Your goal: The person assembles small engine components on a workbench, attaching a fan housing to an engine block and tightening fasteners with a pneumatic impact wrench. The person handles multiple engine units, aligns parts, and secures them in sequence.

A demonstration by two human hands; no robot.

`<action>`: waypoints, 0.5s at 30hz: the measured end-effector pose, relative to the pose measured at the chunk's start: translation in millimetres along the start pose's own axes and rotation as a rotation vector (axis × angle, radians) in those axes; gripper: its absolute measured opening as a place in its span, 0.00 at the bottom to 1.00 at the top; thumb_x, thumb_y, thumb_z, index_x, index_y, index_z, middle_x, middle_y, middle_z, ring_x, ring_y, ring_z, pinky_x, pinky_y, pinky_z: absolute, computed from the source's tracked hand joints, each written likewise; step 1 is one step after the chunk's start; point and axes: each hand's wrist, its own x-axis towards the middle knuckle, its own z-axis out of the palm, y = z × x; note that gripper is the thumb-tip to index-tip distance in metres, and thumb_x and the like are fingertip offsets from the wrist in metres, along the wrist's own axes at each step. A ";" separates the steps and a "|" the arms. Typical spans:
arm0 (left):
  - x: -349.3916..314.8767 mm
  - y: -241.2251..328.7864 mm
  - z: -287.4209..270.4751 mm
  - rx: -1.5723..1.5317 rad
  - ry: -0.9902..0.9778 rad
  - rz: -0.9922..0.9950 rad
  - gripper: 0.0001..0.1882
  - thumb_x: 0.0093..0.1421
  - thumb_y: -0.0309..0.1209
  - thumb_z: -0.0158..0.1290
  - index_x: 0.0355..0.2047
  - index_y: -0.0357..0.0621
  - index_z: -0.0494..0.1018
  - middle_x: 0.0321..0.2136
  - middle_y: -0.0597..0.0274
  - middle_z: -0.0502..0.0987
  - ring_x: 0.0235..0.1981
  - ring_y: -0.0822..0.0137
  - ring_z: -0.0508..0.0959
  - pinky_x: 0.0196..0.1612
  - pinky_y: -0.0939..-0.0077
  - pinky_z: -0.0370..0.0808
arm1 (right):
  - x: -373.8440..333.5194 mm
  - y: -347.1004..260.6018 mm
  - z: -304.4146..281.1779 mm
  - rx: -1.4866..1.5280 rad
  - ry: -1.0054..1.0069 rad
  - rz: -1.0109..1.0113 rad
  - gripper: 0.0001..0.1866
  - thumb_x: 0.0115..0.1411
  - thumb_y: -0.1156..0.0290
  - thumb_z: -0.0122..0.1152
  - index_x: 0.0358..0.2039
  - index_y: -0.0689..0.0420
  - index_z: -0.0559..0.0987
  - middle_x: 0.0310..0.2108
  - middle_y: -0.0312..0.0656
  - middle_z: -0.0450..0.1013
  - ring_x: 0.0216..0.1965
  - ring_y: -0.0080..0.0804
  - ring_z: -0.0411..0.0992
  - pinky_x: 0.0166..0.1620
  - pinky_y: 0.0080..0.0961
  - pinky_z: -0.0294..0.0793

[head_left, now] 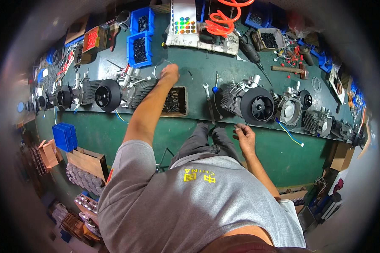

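My left hand (170, 74) reaches far over the bench, its fingers closed where a thin white cable (157, 66) loops out beside them. Under that forearm sits a finned metal motor unit (140, 93), with a black fan wheel (108, 95) at its left. Close to the bench's front edge, my right hand (245, 137) is curled, thumb and fingertips together; anything between them is too small to make out. Just beyond it stands another finned unit (231, 98) with a large black fan wheel (257, 106). A wrench (209, 101) and a thin cable with a blue piece (215, 90) lie to its left.
Blue bins (139, 49) of small black parts stand at the back. A cut-out (184, 101) in the bench shows dark parts. Orange coiled hose (219, 26), a power screwdriver (250, 49) and a hammer (289, 70) are farther off. More motor units (289, 110) line the front edge.
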 end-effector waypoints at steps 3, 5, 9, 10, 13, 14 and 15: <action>-5.2 2.7 -7.6 0.039 -0.009 0.090 0.15 0.58 0.34 0.64 0.46 0.46 0.83 0.50 0.46 0.82 0.53 0.45 0.81 0.55 0.54 0.79 | 0.3 -4.1 2.5 -0.010 -0.015 0.008 0.13 0.68 0.74 0.61 0.51 0.63 0.80 0.45 0.40 0.81 0.42 0.25 0.78 0.42 0.27 0.82; -14.8 11.8 -15.8 0.036 0.027 0.217 0.14 0.59 0.32 0.63 0.45 0.45 0.82 0.51 0.46 0.82 0.52 0.45 0.82 0.55 0.54 0.79 | -1.4 -4.3 1.5 -0.011 -0.008 0.001 0.13 0.68 0.74 0.61 0.51 0.62 0.80 0.45 0.40 0.81 0.42 0.25 0.78 0.42 0.26 0.82; 8.1 13.9 1.2 0.147 -0.003 0.137 0.13 0.61 0.33 0.61 0.44 0.41 0.81 0.47 0.44 0.82 0.52 0.44 0.81 0.52 0.52 0.80 | 1.0 5.6 -4.9 -0.063 0.028 -0.027 0.13 0.66 0.72 0.63 0.49 0.62 0.82 0.42 0.39 0.81 0.39 0.24 0.78 0.40 0.26 0.82; 6.1 12.6 4.6 0.161 0.020 0.239 0.13 0.61 0.32 0.60 0.45 0.41 0.81 0.47 0.43 0.82 0.52 0.43 0.81 0.53 0.52 0.80 | -0.4 4.9 -6.7 -0.083 0.037 -0.065 0.13 0.66 0.71 0.64 0.49 0.62 0.82 0.40 0.38 0.81 0.37 0.24 0.77 0.39 0.26 0.81; 19.7 -9.2 20.8 0.125 0.071 0.226 0.12 0.58 0.30 0.60 0.41 0.40 0.79 0.45 0.40 0.82 0.50 0.41 0.81 0.51 0.50 0.79 | 2.0 3.2 -6.8 -0.085 -0.001 -0.108 0.14 0.65 0.71 0.64 0.49 0.64 0.82 0.37 0.39 0.81 0.34 0.23 0.77 0.36 0.24 0.80; 0.2 12.9 3.8 0.109 0.036 0.291 0.13 0.57 0.29 0.61 0.43 0.42 0.78 0.45 0.40 0.82 0.49 0.40 0.81 0.51 0.51 0.79 | -0.5 7.4 -9.4 -0.094 0.032 -0.095 0.14 0.65 0.71 0.64 0.48 0.64 0.82 0.38 0.39 0.81 0.34 0.23 0.77 0.37 0.24 0.80; -11.3 25.4 -8.5 0.082 0.063 0.357 0.14 0.58 0.29 0.60 0.45 0.43 0.77 0.44 0.40 0.81 0.48 0.40 0.81 0.50 0.49 0.78 | -5.0 9.8 -8.0 -0.050 0.049 -0.089 0.14 0.65 0.72 0.64 0.48 0.64 0.82 0.38 0.39 0.81 0.34 0.23 0.77 0.37 0.24 0.80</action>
